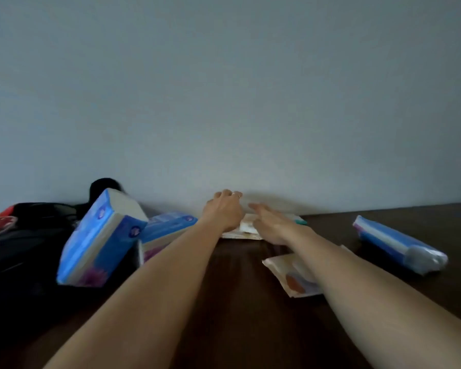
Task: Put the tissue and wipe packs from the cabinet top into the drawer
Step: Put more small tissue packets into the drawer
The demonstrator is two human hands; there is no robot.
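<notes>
Reaching both arms toward the wall, the person goes for a flat pale wipe pack [246, 230] that lies on the dark cabinet top [240, 302] close against the wall [224, 89]. The left hand [224, 211] covers the pack's left end with its fingers bent downward over the far edge; whether they already pinch the pack I cannot tell. The right hand [272, 225] lies at the pack's right end with its fingers straight and spread, holding nothing.

Left of this pale pack, a blue tissue pack [101, 235] stands tilted, and a second blue pack [168, 230] lies between the two. Nearer the person than the pale pack, a second flat wipe pack [290, 275] rests partly under the right forearm. Far to the pale pack's right lies another blue pack [399, 246]. A black bag [22, 246] sits at the far left.

The step in hand looks like an early pickup, as all the packs are still on the cabinet top and no drawer is in view. Next, both hands need to close on the pack's ends, lift it clear of the wall, and bring it down to the drawer.
</notes>
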